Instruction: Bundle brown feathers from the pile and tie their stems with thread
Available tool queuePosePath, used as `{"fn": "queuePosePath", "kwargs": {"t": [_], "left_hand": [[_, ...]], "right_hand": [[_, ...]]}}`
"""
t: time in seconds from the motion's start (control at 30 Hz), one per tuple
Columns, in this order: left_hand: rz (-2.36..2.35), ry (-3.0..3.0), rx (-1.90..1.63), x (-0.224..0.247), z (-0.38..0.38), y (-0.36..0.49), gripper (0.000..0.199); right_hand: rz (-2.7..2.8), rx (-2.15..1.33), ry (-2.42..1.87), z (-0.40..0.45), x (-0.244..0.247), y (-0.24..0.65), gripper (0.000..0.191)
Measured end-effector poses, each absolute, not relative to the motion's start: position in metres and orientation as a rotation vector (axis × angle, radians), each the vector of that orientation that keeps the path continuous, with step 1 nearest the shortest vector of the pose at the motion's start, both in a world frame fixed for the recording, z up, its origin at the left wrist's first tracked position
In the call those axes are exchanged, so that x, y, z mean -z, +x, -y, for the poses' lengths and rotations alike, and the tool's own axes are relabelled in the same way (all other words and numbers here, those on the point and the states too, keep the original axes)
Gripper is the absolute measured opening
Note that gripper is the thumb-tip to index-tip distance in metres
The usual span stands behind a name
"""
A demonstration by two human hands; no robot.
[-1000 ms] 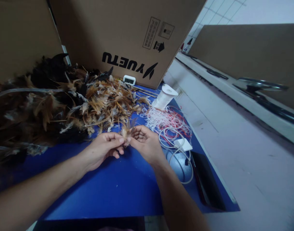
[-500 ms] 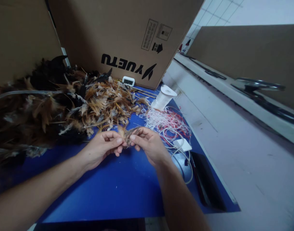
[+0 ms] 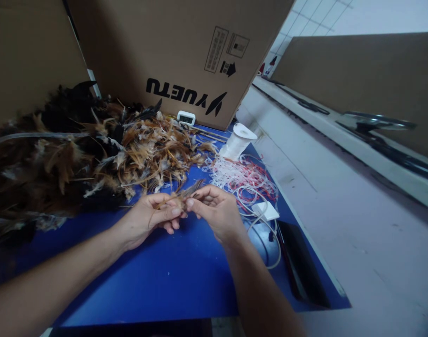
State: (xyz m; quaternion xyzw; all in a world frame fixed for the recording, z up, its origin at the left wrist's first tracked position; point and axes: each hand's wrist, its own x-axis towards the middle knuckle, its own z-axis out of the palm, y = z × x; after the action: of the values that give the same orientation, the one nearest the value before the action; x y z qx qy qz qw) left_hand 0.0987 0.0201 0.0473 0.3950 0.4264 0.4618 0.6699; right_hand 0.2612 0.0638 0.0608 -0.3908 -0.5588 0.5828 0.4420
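Note:
Between both hands, over the front of the blue table [image 3: 147,290], is a small brown and grey feather bunch [image 3: 180,200]. My left hand [image 3: 161,215] pinches it with thumb and fingers, a thin strand or quill trailing across the fingers. My right hand [image 3: 214,206] pinches the bunch from the other side, fingers curled, and its darker tips rise between the hands. How many feathers are held I cannot tell. Behind my left hand a big heap of brown, black and whitish feathers [image 3: 154,154] spreads over the table.
Cardboard boxes [image 3: 157,42] stand behind the heap, a small white digital display [image 3: 186,118] before them. Right of my hands are a white spool [image 3: 238,140], tangled white and red cords [image 3: 231,178], a white adapter [image 3: 265,211] with cable and a dark phone-like slab [image 3: 301,262].
The fingers of both hands have shifted slightly on the feather bunch. Its dark tips now point up and right, and a thin strand shows across my left fingers.

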Motion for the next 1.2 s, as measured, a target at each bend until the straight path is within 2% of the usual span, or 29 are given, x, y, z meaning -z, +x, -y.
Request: {"fn": "queuePosePath", "kwargs": {"t": [0.47, 0.77, 0.93, 1.2], "left_hand": [[-0.987, 0.922, -1.069, -0.0433, -0.0209, 0.0956, 0.019], [-1.053, 0.822, -1.132, -0.0442, -0.0234, 0.0967, 0.020], [-1.092, 0.770, -1.071, -0.0420, -0.0245, 0.0964, 0.023], [-1.060, 0.782, -0.949, -0.0428, -0.0234, 0.0960, 0.017]], "right_hand": [[1.506, -1.360, -0.972, -0.0612, -0.0639, 0.2610, 0.015], [1.620, -1.186, -1.005, -0.0584, -0.0631, 0.2612, 0.008], [1.689, -1.074, -0.987, -0.0569, -0.0647, 0.2607, 0.005], [1.685, -1.127, -0.946, -0.0549, -0.0624, 0.2591, 0.007]]}}
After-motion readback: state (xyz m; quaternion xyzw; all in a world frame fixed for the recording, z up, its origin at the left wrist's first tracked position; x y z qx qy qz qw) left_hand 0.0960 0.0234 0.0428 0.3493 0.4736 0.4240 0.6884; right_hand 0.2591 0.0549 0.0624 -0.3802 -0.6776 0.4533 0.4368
